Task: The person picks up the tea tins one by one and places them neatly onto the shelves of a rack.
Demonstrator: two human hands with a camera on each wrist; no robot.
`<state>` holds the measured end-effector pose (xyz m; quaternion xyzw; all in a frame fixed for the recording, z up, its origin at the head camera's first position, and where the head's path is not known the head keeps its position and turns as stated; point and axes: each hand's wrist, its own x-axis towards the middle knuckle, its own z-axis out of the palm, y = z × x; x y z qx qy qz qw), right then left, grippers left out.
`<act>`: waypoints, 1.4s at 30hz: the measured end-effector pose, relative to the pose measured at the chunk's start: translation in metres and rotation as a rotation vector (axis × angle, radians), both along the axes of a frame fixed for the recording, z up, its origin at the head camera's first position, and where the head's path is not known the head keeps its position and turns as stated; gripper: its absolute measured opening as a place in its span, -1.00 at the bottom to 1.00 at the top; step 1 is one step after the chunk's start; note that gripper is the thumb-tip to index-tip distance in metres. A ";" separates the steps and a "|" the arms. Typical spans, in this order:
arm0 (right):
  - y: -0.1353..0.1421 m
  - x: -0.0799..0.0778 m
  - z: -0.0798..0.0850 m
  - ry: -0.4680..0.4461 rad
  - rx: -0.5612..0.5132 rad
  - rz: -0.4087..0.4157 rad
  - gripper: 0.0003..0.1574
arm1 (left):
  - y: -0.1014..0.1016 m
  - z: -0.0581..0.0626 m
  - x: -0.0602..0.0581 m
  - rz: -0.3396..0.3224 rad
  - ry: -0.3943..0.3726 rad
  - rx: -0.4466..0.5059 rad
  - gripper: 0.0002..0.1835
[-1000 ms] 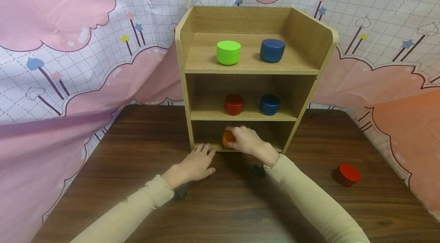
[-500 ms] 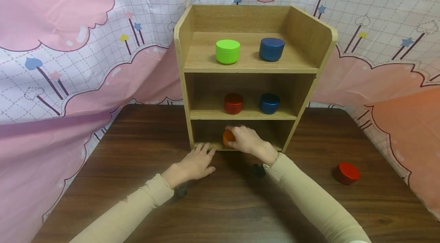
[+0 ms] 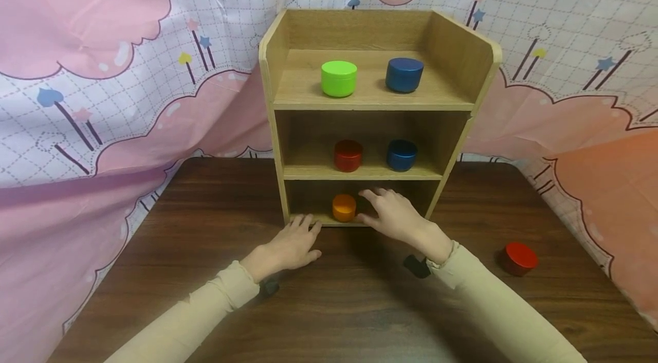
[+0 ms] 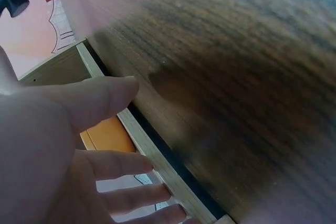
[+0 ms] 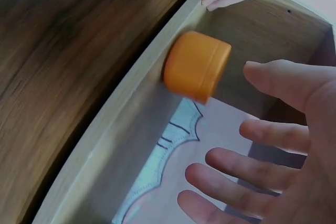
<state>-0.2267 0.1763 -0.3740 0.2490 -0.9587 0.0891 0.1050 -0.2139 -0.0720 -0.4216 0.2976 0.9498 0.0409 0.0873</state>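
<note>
An orange lidded tin (image 3: pixel 344 208) stands on the bottom level of a small wooden shelf (image 3: pixel 380 107). Just to its right is my right hand (image 3: pixel 393 216), fingers spread and apart from the tin. The right wrist view shows the gap between those fingertips and the orange tin (image 5: pixel 194 66). My left hand (image 3: pixel 288 244) has its fingertips on the front edge of the bottom board, left of the tin. In the left wrist view the thumb and fingers (image 4: pixel 121 163) are extended, and part of the tin shows between them.
A green tin (image 3: pixel 338 79) and a blue tin (image 3: pixel 404 75) stand on the top level. The middle level holds a red tin (image 3: pixel 348 156) and another blue tin (image 3: pixel 401 155). Another red tin (image 3: pixel 518 258) sits on the dark wooden table (image 3: pixel 329 317) at right. A patterned cloth hangs behind.
My right hand has let go of the orange tin and moved right, its fingers spreading. The tin stays on the bottom level. My left hand keeps its place.
</note>
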 end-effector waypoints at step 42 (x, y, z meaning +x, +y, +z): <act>0.225 0.069 -0.009 -0.251 0.115 -0.505 0.10 | 0.001 0.003 0.000 0.014 0.003 -0.020 -0.25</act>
